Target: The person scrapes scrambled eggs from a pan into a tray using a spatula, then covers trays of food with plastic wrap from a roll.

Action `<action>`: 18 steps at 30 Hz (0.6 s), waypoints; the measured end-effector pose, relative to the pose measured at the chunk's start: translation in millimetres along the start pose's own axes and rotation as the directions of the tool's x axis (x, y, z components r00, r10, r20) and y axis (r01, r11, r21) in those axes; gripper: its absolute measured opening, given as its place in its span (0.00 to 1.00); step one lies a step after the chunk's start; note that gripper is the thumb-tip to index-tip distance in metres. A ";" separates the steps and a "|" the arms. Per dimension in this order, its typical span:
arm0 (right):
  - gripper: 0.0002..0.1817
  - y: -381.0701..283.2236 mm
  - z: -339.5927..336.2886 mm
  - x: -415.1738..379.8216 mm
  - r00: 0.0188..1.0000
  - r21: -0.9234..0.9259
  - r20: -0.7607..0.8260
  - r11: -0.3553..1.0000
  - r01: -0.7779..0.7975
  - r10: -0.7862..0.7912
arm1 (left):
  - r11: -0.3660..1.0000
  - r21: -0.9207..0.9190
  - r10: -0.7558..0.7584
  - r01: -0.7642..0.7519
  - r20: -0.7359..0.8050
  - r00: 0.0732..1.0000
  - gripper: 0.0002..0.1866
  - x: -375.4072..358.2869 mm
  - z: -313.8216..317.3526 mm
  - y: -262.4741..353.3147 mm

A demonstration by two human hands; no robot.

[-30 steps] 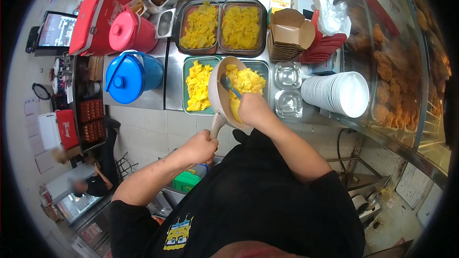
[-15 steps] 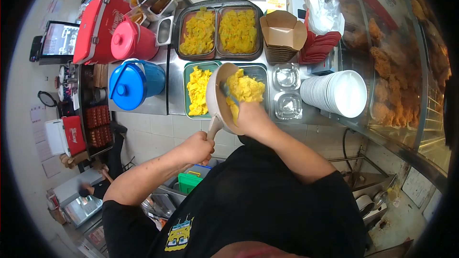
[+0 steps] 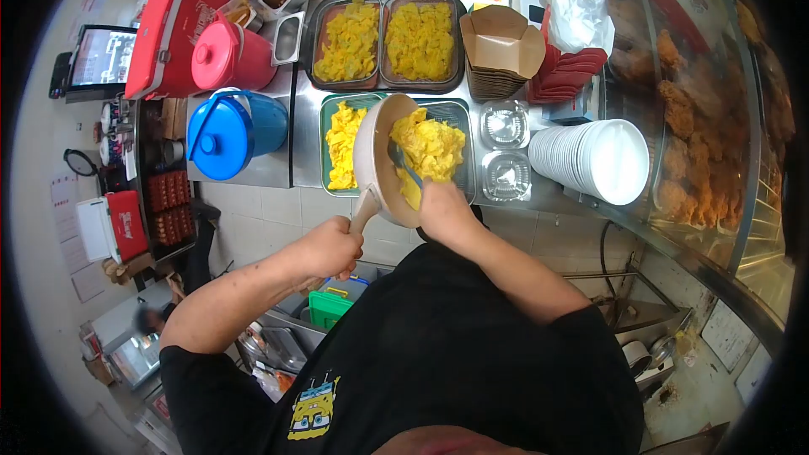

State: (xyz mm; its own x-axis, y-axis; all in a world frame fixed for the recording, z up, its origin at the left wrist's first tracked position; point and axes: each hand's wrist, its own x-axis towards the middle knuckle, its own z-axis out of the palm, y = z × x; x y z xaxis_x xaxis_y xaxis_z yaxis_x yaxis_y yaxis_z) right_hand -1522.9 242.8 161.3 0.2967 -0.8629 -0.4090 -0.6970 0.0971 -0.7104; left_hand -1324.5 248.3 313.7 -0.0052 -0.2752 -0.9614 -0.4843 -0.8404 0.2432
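Far left of the grip, a red cooler box point(image 3: 168, 29) lies on the counter, with a red jug point(image 3: 223, 55) beside it and a blue lidded bucket point(image 3: 227, 135) just below that. The left hand point(image 3: 324, 248) is wrapped tight around the handle of a beige pan point(image 3: 375, 164), which rises up and to the right from the fist, tilted steeply on edge over a green tray point(image 3: 333, 109). To the left of the pan's rim, a heap of yellow scrambled egg point(image 3: 341, 143) already lies in that tray. Inside the pan, more egg point(image 3: 430, 147) clings to the upturned face, above the right hand. The right hand point(image 3: 447, 206) is closed around the shaft of a utensil point(image 3: 403, 162), whose head presses into the egg in the pan; the fingers are curled shut on it, though the handle is mostly hidden. Beyond the pan, two deeper trays of egg point(image 3: 388, 25) sit side by side. Right of the grip stand clear plastic containers point(image 3: 506, 152), a stack of brown paper boxes point(image 3: 501, 50), and a stack of white plates point(image 3: 594, 160). Furthest right, fried chicken point(image 3: 691, 135) fills a glass display case.
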 end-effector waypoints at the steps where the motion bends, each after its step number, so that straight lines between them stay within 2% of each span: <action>1: 0.11 1.2 -1.0 9.5 1.000 0.062 -0.024 0.998 -0.008 0.009 | 1.000 -0.002 -0.002 0.002 0.002 1.000 0.09 -0.5 0.1 1.1; 5: 0.12 22.3 9.1 45.3 1.000 0.065 -0.013 0.998 0.009 -0.008 | 1.000 -0.004 -0.013 0.013 0.004 1.000 0.10 -2.2 -0.4 6.6; 7: 0.12 26.2 5.0 48.7 0.997 -0.006 -0.010 0.997 -0.079 0.079 | 1.000 -0.018 -0.025 0.025 0.008 1.000 0.10 -2.9 0.9 5.4; 10: 0.12 20.1 -5.3 40.6 0.996 -0.014 -0.022 0.996 -0.083 0.083 | 0.999 -0.025 -0.028 0.028 -0.012 1.000 0.11 -1.7 0.4 5.5; 13: 0.14 0.0 -14.0 23.1 1.000 -0.026 0.015 1.000 0.002 -0.002 | 0.998 -0.053 -0.027 0.028 0.020 0.999 0.10 -6.2 4.2 6.8; 16: 0.15 1.1 11.7 24.8 0.996 -0.063 0.078 0.997 0.053 -0.048 | 0.999 -0.034 -0.030 0.030 -0.004 1.000 0.11 -14.9 7.1 12.1; 18: 0.15 15.3 28.7 33.8 0.998 -0.076 0.067 0.997 0.010 -0.005 | 0.998 -0.050 -0.038 0.037 -0.017 0.999 0.11 -19.6 4.9 10.0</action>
State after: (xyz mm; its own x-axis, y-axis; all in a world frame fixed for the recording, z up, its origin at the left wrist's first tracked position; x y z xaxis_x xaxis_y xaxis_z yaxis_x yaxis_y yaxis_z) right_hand -1504.7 229.3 120.2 0.3430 -0.8284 -0.4428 -0.7418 0.0503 -0.6688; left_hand -1333.6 247.6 334.4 0.0281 -0.2511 -0.9676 -0.4399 -0.8723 0.2136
